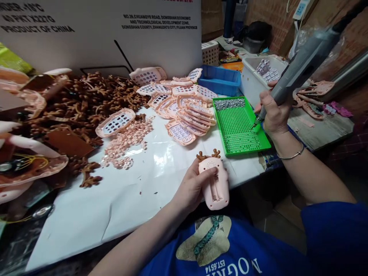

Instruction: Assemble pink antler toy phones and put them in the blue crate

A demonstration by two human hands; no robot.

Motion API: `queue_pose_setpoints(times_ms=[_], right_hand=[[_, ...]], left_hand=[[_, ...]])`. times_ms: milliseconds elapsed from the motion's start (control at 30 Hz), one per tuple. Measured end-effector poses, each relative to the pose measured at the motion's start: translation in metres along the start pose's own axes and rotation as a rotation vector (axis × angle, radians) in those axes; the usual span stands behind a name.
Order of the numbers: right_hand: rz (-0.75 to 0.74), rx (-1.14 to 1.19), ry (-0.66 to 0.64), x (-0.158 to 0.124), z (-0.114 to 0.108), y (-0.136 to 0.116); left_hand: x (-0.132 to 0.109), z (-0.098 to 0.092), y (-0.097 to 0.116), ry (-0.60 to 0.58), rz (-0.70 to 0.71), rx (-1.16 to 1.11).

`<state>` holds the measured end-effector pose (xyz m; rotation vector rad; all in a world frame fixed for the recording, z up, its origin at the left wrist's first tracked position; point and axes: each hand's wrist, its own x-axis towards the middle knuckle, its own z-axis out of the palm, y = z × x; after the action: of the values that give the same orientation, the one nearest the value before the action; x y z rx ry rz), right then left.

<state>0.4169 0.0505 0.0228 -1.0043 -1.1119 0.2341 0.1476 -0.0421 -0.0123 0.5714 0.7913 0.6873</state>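
Note:
My left hand [193,184] grips a pink toy phone [219,188] with brown antlers, near the table's front edge. The phone's back faces up, showing an open battery slot and screw holes, and my thumb lies across it. My right hand [274,111] is wrapped round a grey electric screwdriver [306,63] with a cable at its top. The screwdriver's tip points down over a green perforated tray [240,143], where many small silver screws [230,103] are heaped at the far end and others lie scattered. Whether a screw sits on the tip is too small to tell.
Pink shell halves [184,132] with keypads are stacked behind the phone. Brown antler pieces [112,92] and small pink parts [126,143] lie to the left. A blue bin [220,86], a white bin [248,82] and a large printed carton [100,42] stand at the back.

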Motion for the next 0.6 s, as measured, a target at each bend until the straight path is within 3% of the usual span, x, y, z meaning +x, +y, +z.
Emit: queue_pose_setpoints(times_ms=[167,333,433,600], right_hand=[[-0.002,0.212,-0.049,-0.018,0.023,-0.056],[0.100,0.347,-0.277,-0.064,0.044,-0.104],[0.162,0.419,-0.343,-0.081,0.050,-0.114],[0.173,0.444,-0.370,-0.086,0.053,-0.109]], left_hand=[[0.003,0.006,-0.004,0.001,0.060,-0.005],[0.004,0.006,-0.009,-0.007,0.086,-0.002],[0.004,0.006,-0.010,-0.015,0.118,-0.002],[0.005,0.006,-0.009,-0.023,0.126,0.011]])
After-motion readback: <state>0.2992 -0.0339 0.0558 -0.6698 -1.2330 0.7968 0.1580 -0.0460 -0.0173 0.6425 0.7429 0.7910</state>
